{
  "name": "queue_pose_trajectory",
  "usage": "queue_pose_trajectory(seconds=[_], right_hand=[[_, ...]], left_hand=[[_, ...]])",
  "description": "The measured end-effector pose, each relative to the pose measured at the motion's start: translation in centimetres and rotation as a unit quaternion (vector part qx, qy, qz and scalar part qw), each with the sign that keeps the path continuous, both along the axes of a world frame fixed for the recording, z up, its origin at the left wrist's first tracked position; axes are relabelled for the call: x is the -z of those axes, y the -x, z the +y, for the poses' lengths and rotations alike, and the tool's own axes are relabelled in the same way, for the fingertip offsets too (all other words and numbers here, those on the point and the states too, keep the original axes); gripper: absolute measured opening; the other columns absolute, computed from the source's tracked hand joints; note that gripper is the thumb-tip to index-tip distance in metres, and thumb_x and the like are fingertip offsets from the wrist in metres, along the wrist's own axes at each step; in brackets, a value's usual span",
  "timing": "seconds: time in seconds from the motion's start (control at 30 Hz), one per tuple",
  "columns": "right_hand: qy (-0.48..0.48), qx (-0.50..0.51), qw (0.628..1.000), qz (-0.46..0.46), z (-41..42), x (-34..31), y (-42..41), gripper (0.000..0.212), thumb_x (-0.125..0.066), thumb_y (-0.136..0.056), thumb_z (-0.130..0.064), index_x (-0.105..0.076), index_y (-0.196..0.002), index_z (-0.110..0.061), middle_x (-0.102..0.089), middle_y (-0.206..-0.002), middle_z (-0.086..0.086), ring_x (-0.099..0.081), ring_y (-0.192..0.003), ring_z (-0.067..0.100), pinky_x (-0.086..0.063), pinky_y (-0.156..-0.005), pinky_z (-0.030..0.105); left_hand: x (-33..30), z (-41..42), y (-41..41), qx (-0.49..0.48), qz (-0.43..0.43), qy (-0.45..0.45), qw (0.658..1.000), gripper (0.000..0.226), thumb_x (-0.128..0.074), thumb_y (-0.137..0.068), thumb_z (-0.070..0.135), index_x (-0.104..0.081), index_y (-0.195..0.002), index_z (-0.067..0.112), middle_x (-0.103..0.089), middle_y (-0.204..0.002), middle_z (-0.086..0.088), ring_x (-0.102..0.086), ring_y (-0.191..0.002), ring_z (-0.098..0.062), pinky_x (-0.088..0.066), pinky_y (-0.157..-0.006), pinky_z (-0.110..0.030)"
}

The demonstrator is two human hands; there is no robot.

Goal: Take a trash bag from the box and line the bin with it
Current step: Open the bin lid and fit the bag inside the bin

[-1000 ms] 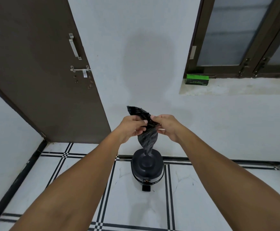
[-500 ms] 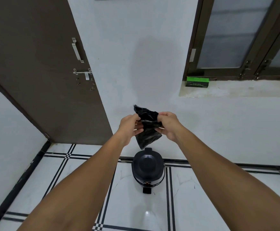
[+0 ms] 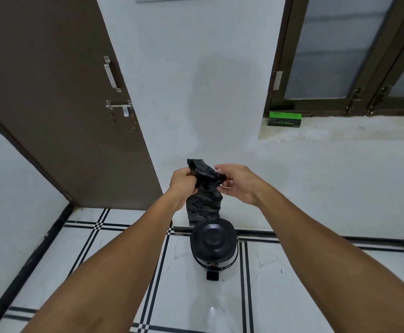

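Evidently to find its mouth, the left hand (image 3: 183, 180) pinches the crumpled black plastic trash bag (image 3: 204, 188) while the right hand (image 3: 238, 182) seemingly grips its other edge, above the lidded round black pedal bin (image 3: 213, 243).

Both bare forearms stretched forward and converging at chest height. Left hand (image 3: 182, 180) curled into a fist, fingers clenched on the crumpled black plastic trash bag (image 3: 204, 188). Right hand (image 3: 238, 182) half open, thumb and fingertips pinching the bag's upper edge, wrist bent inward.
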State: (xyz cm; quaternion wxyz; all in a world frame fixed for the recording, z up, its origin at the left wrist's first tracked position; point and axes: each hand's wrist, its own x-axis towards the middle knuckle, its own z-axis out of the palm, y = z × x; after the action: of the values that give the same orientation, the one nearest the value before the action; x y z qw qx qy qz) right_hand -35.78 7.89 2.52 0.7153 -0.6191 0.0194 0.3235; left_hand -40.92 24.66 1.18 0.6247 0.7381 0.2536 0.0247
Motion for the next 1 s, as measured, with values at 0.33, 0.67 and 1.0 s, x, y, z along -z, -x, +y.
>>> queue_pose_trajectory(seconds=[0.33,0.67,1.0], right_hand=[[0.139,-0.015,0.982,-0.123,0.8,0.8,0.0,0.013,-0.073,-0.093,-0.023,-0.068,-0.087,-0.012,-0.066,-0.089,0.002,-0.058,-0.072,0.014,-0.052,-0.067,0.027],[0.153,-0.014,0.977,-0.149,0.9,0.6,-0.1,0.015,-0.077,-0.090,-0.017,-0.071,-0.100,-0.008,-0.070,-0.086,0.004,-0.066,-0.071,0.016,-0.058,-0.068,0.028],[-0.021,0.246,0.969,-0.011,-0.6,0.8,-1.9,0.020,-0.043,-0.108,-0.010,-0.050,-0.126,-0.005,-0.069,-0.113,0.015,-0.075,-0.087,0.026,-0.063,-0.081,0.038]], left_hand=[[0.7,0.4,-0.7,0.072,0.015,-0.099,0.992,0.020,-0.048,-0.081,0.001,-0.066,-0.082,-0.009,-0.062,-0.073,-0.011,-0.052,-0.069,-0.021,-0.045,-0.065,-0.033],[0.7,0.1,-1.0,0.115,0.000,-0.116,0.986,0.032,-0.048,-0.084,-0.006,-0.077,-0.082,0.006,-0.076,-0.087,-0.016,-0.069,-0.080,-0.027,-0.058,-0.081,-0.039],[1.2,2.0,-0.7,-0.081,0.043,-0.131,0.987,0.038,-0.047,-0.093,-0.006,-0.080,-0.099,0.012,-0.071,-0.085,-0.005,-0.071,-0.081,-0.030,-0.056,-0.070,-0.033]])
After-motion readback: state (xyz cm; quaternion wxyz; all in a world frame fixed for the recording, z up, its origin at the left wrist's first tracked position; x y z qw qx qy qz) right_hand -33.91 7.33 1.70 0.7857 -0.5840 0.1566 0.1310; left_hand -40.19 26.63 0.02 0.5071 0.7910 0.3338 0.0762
